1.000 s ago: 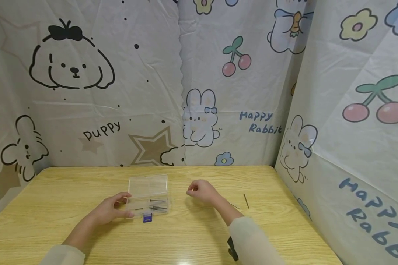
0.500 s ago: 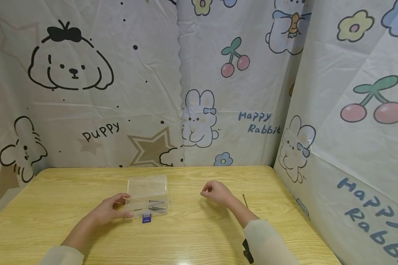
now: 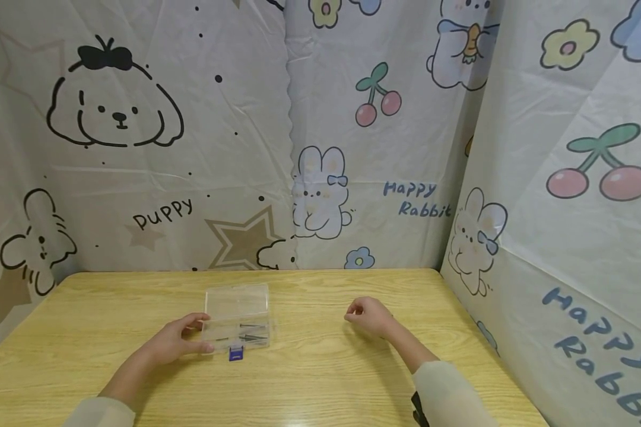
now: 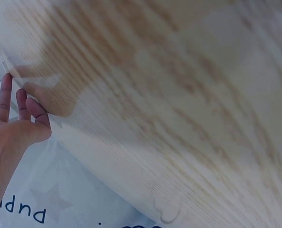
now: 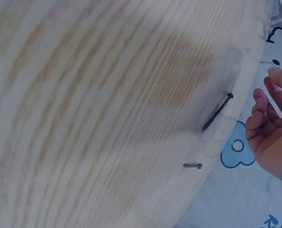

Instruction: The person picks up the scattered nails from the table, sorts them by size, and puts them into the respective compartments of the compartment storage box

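A clear plastic case (image 3: pixel 237 301) lies with its lid tipped back and a blue-purple latch (image 3: pixel 236 353) at its front. Several thin dark nails (image 3: pixel 253 337) lie in its front compartments. My left hand (image 3: pixel 171 340) holds the case by its left side, thumb at the front corner and fingers farther back. Over the table to the right, my right hand (image 3: pixel 371 317) hovers with loosely curled fingers and nothing visible in them. In the right wrist view, a long dark nail (image 5: pixel 218 112) and a shorter one (image 5: pixel 192 166) lie on the wood; the right hand and forearm mostly cover them in the head view.
The wood-grain table (image 3: pixel 299 385) carries both hands' work. Printed cloth (image 3: pixel 235 148) hangs behind its back edge, and another cloth wall (image 3: pixel 566 255) stands along the right side. A black item (image 3: pixel 418 409) sits at the right sleeve.
My right hand has moved to the right, away from the case and towards the loose nails, its fingers staying loosely curled. The left hand and the case have stayed in place.
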A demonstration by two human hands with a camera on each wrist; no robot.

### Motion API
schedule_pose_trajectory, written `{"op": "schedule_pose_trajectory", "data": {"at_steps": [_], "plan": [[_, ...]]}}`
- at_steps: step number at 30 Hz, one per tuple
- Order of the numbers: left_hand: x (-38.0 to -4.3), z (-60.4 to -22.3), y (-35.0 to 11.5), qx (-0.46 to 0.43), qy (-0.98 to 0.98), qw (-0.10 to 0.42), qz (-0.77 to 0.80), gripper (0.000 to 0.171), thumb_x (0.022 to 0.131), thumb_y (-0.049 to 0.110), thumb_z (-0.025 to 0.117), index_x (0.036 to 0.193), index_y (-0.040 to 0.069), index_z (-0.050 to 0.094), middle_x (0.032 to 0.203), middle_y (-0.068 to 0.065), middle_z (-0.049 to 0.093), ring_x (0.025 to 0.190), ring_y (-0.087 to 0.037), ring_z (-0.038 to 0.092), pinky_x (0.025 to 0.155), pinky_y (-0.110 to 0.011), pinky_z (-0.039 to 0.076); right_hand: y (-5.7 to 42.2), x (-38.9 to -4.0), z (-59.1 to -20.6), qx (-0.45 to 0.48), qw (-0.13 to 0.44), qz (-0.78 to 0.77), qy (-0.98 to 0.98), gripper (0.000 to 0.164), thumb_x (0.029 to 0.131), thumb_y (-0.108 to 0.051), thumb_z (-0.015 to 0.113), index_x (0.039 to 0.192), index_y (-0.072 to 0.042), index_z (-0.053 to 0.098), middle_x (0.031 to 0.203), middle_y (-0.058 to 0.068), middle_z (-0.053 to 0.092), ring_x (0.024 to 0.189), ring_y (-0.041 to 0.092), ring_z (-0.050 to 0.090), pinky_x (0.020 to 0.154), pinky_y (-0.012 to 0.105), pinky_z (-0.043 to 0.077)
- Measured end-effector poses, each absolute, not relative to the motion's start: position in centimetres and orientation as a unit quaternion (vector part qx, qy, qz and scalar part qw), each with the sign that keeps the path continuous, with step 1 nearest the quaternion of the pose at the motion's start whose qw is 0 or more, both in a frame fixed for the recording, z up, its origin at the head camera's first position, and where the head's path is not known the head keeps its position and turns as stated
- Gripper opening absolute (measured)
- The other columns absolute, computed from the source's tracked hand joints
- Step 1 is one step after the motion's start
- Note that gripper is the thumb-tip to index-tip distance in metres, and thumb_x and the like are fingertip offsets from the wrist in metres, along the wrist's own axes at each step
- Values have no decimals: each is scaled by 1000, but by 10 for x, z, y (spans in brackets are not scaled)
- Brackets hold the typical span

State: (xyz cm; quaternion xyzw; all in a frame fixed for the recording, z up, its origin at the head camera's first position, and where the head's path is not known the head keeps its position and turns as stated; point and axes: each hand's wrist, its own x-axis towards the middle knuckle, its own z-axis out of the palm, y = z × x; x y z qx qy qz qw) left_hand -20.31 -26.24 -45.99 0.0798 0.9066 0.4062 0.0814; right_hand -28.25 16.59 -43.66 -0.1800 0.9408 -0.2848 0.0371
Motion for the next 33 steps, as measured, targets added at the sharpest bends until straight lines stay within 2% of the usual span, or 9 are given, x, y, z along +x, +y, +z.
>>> {"op": "schedule_pose_trajectory", "data": {"at_steps": [11,17,33], "plan": [[-203,-459,-262,79,906,82,408,75,76,36,76,135,3,43,126,-26,51,116,-48,46,95,-60,39,193,-281,-444,-167,17,-266,949,7,86,-15,65,81,-10,67,73,-1,55,67,12,45,61,25,38],[-203,-457,-261,77,906,79,409,75,76,35,76,135,3,43,126,-26,51,115,-48,47,95,-60,39,206,-281,-446,-165,26,-261,951,8,86,-15,66,79,-9,66,68,-1,52,59,11,45,55,23,37],[-204,-459,-262,77,906,87,407,76,77,36,76,135,3,42,128,-27,50,116,-47,47,95,-58,40,234,-268,-450,-166,49,-258,951,9,84,-13,67,78,-8,63,68,-1,54,63,11,44,55,22,37]]}}
